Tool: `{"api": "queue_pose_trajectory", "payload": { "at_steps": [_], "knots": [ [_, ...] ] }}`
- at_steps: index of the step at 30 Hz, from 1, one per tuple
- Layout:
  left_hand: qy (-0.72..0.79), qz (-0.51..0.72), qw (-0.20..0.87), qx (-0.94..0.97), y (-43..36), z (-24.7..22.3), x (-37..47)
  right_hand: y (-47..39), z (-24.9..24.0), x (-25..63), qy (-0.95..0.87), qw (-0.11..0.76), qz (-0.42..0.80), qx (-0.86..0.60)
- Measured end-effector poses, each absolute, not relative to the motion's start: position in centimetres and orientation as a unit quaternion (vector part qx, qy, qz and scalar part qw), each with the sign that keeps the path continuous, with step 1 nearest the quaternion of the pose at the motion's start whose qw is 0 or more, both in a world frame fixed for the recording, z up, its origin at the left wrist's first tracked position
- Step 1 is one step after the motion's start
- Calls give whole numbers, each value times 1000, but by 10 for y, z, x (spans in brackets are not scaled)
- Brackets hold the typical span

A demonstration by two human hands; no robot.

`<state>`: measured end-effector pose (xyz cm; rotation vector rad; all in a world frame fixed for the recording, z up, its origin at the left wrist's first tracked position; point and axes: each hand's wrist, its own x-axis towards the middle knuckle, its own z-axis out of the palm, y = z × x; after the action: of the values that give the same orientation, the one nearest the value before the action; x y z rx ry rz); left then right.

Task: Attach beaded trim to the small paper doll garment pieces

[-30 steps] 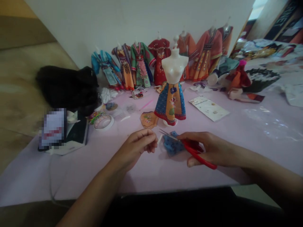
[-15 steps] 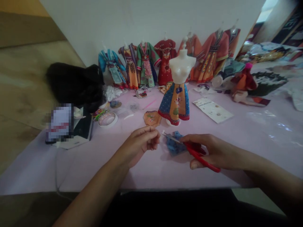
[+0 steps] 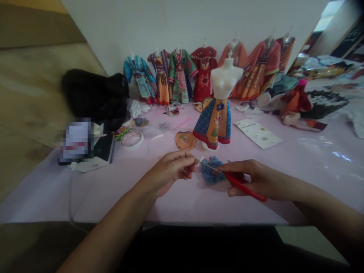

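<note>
My right hand grips a pair of scissors by the red handles, its blades pointing left. My left hand is closed in a pinch at the blade tips; what lies between its fingers is too small to make out. A tiny white piece shows beside the tips. Under the blades, a small blue patterned cloth piece lies on the table. Just behind stands a white miniature dress form wearing a blue, orange and red skirt. An orange embroidered cloth piece lies left of it.
Dressed miniature forms, such as one in red, line the wall. A tape roll, a phone and a black bag-like item are leftward. A white card and fabric scraps lie rightward.
The scissor tips and my left fingertips have come together, where a small gap showed before. The view has shifted slightly, so the table items appear a little further right.
</note>
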<state>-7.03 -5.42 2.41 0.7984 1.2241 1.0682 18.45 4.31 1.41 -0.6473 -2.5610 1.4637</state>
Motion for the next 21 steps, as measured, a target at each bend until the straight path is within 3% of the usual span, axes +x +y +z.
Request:
{"api": "queue_pose_trajectory", "payload": {
  "at_steps": [10,21],
  "knots": [
    [531,465,618,345,-55,23,-70,43,15,183,-838,28,494,-229],
    [531,466,619,344,-55,21,-71,43,9,183,-857,70,463,-214]
  ]
}}
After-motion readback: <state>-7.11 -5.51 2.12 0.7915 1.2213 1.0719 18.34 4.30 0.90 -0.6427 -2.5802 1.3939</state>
